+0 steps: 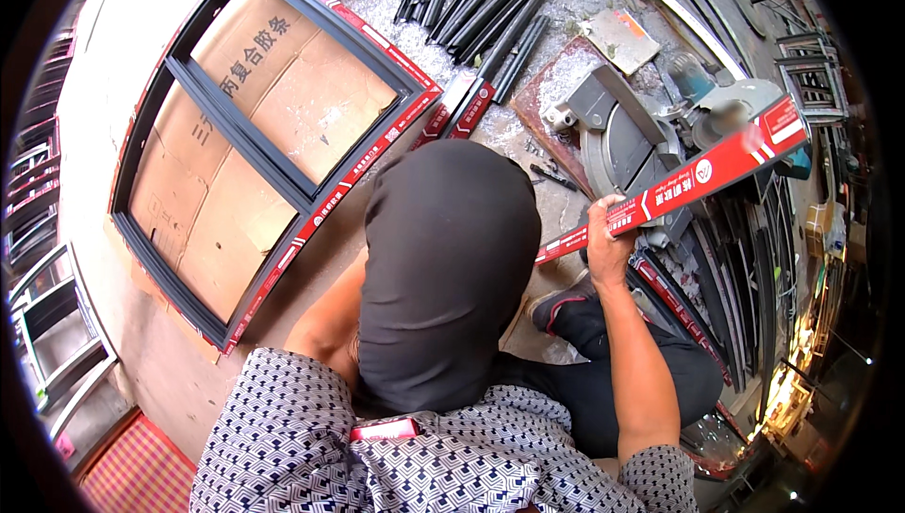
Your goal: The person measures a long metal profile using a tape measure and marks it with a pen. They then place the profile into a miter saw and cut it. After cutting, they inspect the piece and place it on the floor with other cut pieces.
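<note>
My right hand (608,241) is closed around a long bar wrapped in red printed film (702,173). The bar slants up to the right, across the front of a grey mitre saw (627,140) on the floor. A black cloth (443,268) hangs in the middle of the view and hides the bar's left end. Only my left upper arm (325,324) shows beside the cloth; the left hand is hidden behind it. My dark trouser leg and shoe (566,306) lie under the right forearm.
A dark rectangular window frame with red-film edges (283,178) lies on flattened cardboard (311,98) at left. Several black bars (481,4) are piled at the top. More frames and bars are stacked along the right side (754,287). Metal racks (52,324) stand far left.
</note>
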`<state>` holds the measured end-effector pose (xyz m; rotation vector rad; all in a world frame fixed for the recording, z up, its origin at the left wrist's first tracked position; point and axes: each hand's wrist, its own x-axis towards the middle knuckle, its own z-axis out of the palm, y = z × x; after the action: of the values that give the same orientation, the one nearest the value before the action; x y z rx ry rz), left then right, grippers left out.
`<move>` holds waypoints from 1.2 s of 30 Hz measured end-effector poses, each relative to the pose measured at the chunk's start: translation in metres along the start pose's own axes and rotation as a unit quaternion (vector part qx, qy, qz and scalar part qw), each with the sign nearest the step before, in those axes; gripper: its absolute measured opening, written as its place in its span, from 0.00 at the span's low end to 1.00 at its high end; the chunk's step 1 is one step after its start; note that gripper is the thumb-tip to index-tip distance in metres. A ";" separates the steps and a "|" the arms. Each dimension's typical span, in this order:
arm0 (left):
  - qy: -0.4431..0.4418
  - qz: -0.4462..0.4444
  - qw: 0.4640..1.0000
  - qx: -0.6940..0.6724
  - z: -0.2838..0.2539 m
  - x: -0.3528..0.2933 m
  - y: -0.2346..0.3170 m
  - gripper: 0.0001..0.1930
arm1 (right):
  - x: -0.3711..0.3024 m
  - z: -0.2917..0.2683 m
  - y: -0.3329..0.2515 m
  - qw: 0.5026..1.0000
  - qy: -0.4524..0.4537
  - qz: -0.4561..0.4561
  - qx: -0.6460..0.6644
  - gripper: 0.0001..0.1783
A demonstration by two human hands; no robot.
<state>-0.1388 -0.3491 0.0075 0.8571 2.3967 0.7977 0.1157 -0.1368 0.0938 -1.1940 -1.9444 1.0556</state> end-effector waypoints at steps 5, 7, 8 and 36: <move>0.070 0.045 0.977 0.197 0.021 0.020 -0.024 0.31 | -0.015 0.008 0.030 0.998 -0.026 0.006 -0.054 0.09; 0.070 0.035 0.972 0.220 0.027 0.029 -0.034 0.32 | -0.018 0.014 0.031 0.996 -0.025 0.076 -0.026 0.08; 0.064 0.023 0.973 0.222 0.031 0.035 -0.039 0.32 | -0.018 0.018 0.028 0.995 -0.027 0.098 0.001 0.06; -0.047 -0.079 0.973 0.213 0.070 0.039 -0.073 0.16 | -0.008 0.032 0.003 0.980 -0.039 0.177 0.087 0.08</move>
<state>-0.1544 -0.3437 -0.0996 0.8230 2.5508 0.1745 0.0947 -0.1532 0.0746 -1.4494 -1.6892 1.4418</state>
